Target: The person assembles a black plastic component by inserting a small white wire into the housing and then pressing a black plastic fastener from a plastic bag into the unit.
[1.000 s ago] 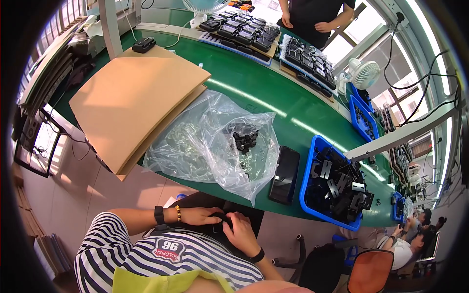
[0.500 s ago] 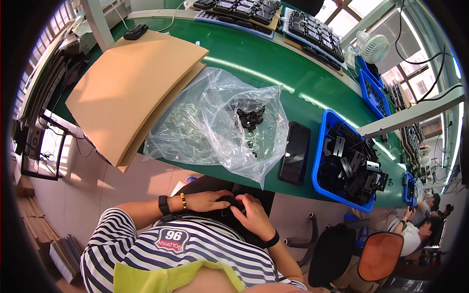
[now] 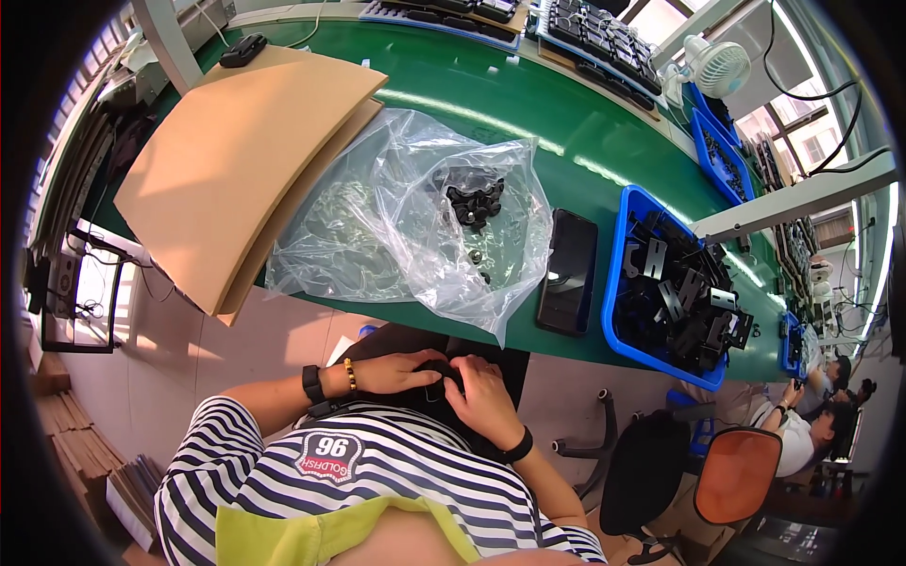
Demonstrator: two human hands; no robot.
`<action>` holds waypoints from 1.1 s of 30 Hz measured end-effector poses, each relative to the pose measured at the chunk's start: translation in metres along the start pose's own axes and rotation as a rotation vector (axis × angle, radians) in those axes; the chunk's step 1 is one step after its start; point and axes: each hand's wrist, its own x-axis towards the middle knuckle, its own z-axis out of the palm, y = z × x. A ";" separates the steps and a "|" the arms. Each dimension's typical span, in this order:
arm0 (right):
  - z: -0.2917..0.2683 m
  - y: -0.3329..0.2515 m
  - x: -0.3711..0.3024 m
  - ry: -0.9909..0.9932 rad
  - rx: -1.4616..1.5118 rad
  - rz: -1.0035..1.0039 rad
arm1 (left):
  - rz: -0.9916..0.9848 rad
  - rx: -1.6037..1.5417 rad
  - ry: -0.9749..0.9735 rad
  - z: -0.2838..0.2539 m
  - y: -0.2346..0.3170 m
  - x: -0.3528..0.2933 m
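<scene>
Over my lap, my left hand (image 3: 396,371) and my right hand (image 3: 481,396) come together around a small black part (image 3: 438,374). Fingers of both hands are bent against it and cover most of it, so its exact kind is hidden. On the green bench (image 3: 434,57) beyond them spreads a clear plastic bag (image 3: 406,236). Inside the bag rests a heap of small black parts (image 3: 475,203). Right of the bag lies a black phone-like slab (image 3: 569,272). Farther right, a blue bin (image 3: 612,311) holds many black and metallic brackets (image 3: 672,297).
Large brown cardboard sheets (image 3: 245,141) lie at the left, overhanging the bench's front edge. A grey post (image 3: 802,196) rises past the blue bin. A small fan (image 3: 717,68) stands at the far right. An orange-backed chair (image 3: 738,474) and another person (image 3: 797,429) are to my right.
The view has shifted slightly, so the bench things sit a little higher in the picture. Both hands stay together on the small black part, with only slight finger movement.
</scene>
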 end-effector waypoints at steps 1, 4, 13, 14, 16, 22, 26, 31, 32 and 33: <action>0.006 0.000 0.000 0.019 -0.037 0.014 | 0.003 -0.006 -0.011 0.000 0.002 0.000; 0.002 -0.001 0.000 0.024 -0.027 0.013 | -0.001 -0.016 -0.031 -0.004 0.007 -0.004; 0.005 -0.003 -0.003 0.039 -0.062 0.017 | -0.025 -0.020 -0.028 -0.004 0.001 -0.001; 0.005 -0.003 -0.003 0.042 -0.068 0.021 | -0.014 -0.015 -0.034 -0.004 0.003 -0.001; 0.003 -0.004 -0.003 0.038 -0.056 0.015 | -0.005 -0.010 -0.042 -0.004 0.001 -0.001; 0.008 0.001 -0.003 0.048 -0.039 -0.006 | -0.008 -0.037 -0.023 -0.001 0.001 -0.002; 0.009 -0.001 -0.003 0.050 0.013 0.029 | 0.001 -0.029 0.001 0.002 -0.004 -0.001; 0.018 0.003 -0.005 0.089 -0.010 0.046 | -0.021 -0.003 0.031 0.005 -0.005 -0.001; 0.019 0.005 -0.002 0.076 -0.011 0.046 | -0.017 -0.001 0.023 0.004 -0.005 -0.001; 0.019 0.005 0.001 0.062 -0.012 0.046 | -0.023 -0.012 0.036 0.003 -0.005 -0.002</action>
